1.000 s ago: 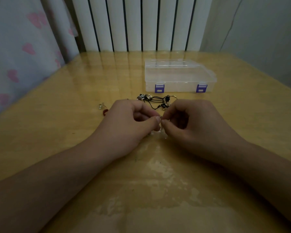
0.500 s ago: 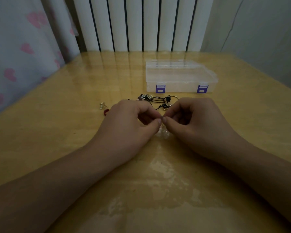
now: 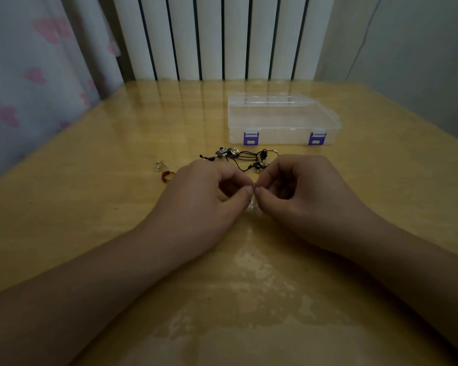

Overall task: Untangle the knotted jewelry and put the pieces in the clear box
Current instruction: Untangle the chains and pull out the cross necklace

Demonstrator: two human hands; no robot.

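Head view: the left hand (image 3: 204,196) and right hand (image 3: 302,191) are meeting fingertip to fingertip above the wooden surface (image 3: 90,207). Fingers on both hands are curling tightly, pinching a small pale piece (image 3: 253,207); what it is cannot be told. The knotted jewelry (image 3: 245,158) is lying just beyond the hands, before the closed clear box (image 3: 280,117).
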